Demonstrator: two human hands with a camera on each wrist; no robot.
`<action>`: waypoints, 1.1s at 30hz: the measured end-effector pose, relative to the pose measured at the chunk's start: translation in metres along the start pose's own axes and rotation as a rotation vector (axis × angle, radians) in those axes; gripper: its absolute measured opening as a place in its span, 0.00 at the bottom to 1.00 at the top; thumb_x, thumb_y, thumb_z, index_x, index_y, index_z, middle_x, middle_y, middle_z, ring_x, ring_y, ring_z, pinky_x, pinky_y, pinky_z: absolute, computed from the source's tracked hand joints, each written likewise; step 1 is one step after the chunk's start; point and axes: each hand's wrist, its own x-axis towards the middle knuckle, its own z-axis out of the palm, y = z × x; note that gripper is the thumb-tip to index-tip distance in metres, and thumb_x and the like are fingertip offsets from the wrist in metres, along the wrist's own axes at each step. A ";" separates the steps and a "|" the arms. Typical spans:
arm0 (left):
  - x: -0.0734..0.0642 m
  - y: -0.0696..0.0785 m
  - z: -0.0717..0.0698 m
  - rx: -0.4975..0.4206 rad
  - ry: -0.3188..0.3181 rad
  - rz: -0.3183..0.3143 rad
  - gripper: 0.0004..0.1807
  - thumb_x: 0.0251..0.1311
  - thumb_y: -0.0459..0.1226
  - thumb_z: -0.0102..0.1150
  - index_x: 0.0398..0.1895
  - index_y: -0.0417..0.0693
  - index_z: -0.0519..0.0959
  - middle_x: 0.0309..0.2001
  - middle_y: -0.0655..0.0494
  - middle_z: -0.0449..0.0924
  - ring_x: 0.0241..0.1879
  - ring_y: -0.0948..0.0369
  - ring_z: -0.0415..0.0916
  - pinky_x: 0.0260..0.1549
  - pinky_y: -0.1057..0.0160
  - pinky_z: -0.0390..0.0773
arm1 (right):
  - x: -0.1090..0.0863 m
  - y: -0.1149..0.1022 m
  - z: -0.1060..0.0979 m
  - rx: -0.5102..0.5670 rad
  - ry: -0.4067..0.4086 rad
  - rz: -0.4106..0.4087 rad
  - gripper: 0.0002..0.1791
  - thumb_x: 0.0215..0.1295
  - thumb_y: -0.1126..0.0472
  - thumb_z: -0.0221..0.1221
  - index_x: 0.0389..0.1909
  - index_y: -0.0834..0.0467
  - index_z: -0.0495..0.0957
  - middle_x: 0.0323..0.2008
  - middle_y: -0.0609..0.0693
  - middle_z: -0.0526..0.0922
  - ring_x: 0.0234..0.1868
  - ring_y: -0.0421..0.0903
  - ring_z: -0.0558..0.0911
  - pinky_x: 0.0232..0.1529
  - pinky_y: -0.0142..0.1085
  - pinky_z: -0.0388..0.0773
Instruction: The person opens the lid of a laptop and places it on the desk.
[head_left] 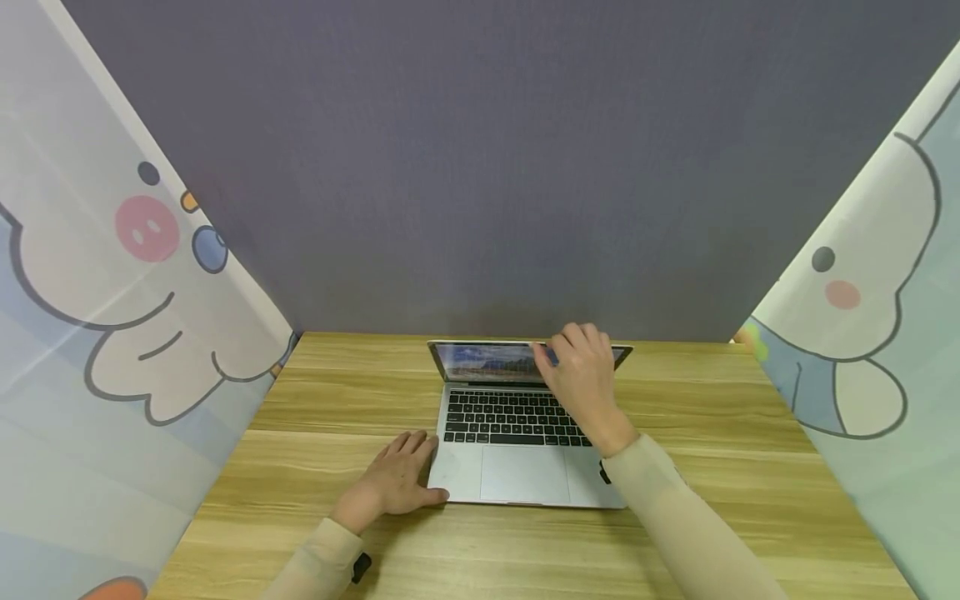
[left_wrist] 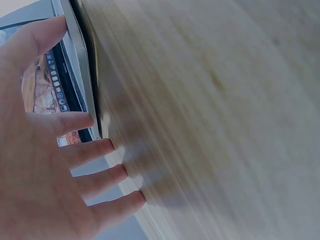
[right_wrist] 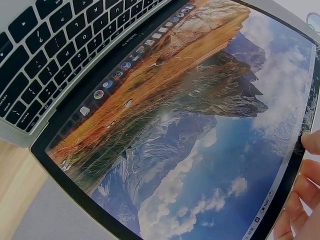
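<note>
An unfolded silver laptop (head_left: 456,471) lies on the wooden table, with its black keyboard (head_left: 510,419) towards the person. Its lit screen (right_wrist: 175,120) shows a mountain wallpaper and a row of icons. My right hand (head_left: 583,375) pinches the top edge of the screen, right of the middle. In the right wrist view the thumb is on the front bezel and the other fingers lie at the edge. My left hand (head_left: 393,479) rests at the laptop's front left corner, its thumb on the base edge and its straight fingers (left_wrist: 100,150) along the side and on the table.
The wooden table (head_left: 330,408) runs back to a grey panel (head_left: 465,167). Curtains with cartoon animals, one on the left (head_left: 67,400) and one on the right (head_left: 885,475), flank the table.
</note>
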 end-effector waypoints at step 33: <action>-0.001 0.001 -0.001 0.010 0.006 0.002 0.53 0.53 0.63 0.68 0.75 0.41 0.65 0.73 0.36 0.62 0.72 0.35 0.57 0.68 0.35 0.62 | 0.017 0.013 0.018 -0.050 -0.018 0.018 0.15 0.62 0.55 0.72 0.27 0.64 0.85 0.28 0.57 0.79 0.32 0.59 0.76 0.31 0.51 0.72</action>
